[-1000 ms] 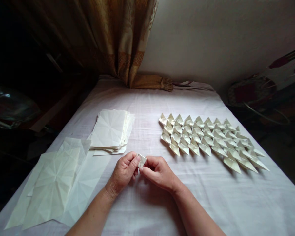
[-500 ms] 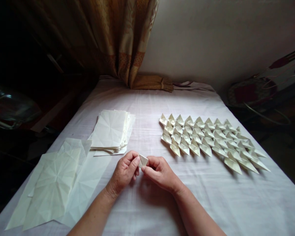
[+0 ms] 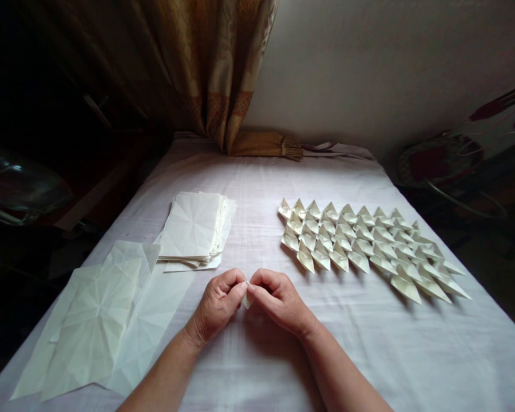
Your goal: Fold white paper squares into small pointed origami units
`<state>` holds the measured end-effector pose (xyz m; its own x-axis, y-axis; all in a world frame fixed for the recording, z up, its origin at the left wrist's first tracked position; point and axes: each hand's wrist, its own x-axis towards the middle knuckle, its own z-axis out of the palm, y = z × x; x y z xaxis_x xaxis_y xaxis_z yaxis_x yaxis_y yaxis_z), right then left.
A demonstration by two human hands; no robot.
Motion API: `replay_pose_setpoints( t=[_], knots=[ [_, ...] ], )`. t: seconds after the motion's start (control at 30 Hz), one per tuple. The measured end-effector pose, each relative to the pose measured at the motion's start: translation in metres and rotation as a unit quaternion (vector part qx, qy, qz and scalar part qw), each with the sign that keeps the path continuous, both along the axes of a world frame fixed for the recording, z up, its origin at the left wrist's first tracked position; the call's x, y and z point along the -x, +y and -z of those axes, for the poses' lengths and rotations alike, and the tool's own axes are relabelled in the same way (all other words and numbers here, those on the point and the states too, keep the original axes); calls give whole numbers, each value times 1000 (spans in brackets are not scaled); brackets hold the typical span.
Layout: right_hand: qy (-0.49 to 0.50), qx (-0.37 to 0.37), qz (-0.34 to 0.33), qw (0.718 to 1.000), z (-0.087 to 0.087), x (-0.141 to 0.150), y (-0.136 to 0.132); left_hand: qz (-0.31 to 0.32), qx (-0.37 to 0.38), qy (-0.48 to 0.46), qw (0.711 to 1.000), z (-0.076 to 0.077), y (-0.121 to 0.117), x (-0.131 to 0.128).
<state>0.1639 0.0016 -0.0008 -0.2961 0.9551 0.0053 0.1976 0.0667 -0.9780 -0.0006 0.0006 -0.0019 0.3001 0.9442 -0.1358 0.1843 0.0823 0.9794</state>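
Both hands are pinching one small folded paper piece (image 3: 246,298) between them at the near middle of the worktop (image 3: 369,343): the left hand (image 3: 217,303) and right hand (image 3: 278,298) are curling shut, fingertips meeting on it, so the paper is mostly hidden.

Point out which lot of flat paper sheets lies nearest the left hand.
The loose creased sheets spread beside the left hand; the neat stack lies farther up the white cloth.

A home room: cloth-covered table (image 3: 369,343), patterned curtain (image 3: 214,74) against a plain wall (image 3: 390,68).
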Motion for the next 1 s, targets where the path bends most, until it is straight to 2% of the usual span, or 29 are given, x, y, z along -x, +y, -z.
replay_pose_setpoints(
  t=[0.2,0.33,0.43,0.57,0.7,1.0],
  knots=[
    [28,37,-7,999,-2,-2,1,12,15,-12,1000,-1,1,1],
    [51,47,18,997,-1,-1,1,20,45,-27,998,-2,1,1],
    [63,36,38,997,2,0,2,3,53,-31,998,-3,1,0],
    [68,35,30,997,5,-1,3,-20,50,-27,998,-1,2,-2],
    [35,10,41,998,7,-3,3,-20,40,-11,999,1,2,-3],
    [-7,-56,51,997,6,-3,3,-68,19,-16,997,0,1,-8]
  ],
)
